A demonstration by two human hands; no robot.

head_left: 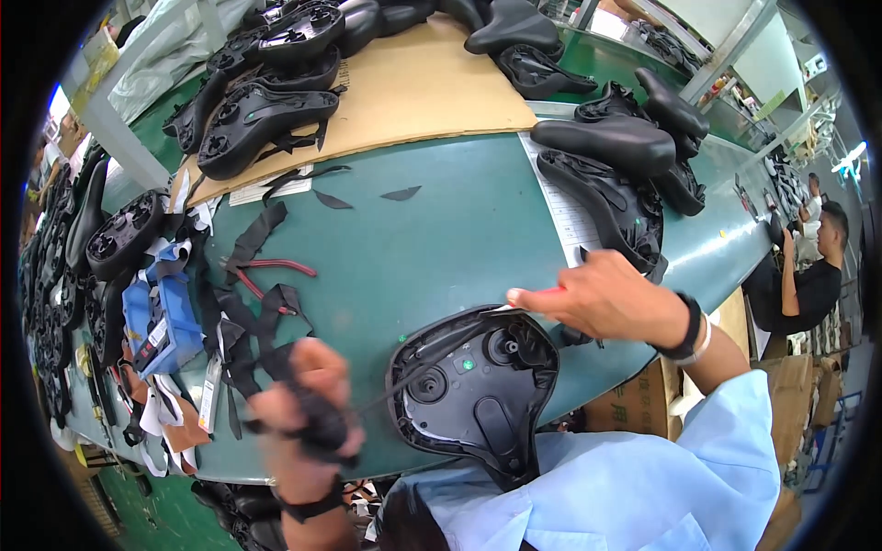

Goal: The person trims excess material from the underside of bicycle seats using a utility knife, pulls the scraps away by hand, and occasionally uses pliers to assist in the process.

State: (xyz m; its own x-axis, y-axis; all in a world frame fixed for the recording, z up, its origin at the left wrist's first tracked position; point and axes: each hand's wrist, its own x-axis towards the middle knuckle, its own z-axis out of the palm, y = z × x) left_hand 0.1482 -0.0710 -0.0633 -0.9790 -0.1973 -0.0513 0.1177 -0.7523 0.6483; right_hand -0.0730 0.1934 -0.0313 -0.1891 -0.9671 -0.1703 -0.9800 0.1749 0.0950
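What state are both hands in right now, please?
Left hand: closed on a black strip, motion-blurred.
Right hand: closed, holding a red-handled tool at the edge of the upturned saddle.

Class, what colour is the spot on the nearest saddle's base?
The spot is green, clearest in the head view.

Left hand [287, 413] heavily blurred

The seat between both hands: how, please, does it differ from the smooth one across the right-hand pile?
The near seat shows its underside; the piled seat its smooth top. The near seat sits at the table's edge; the piled seat among other seats. Both look mainly black.
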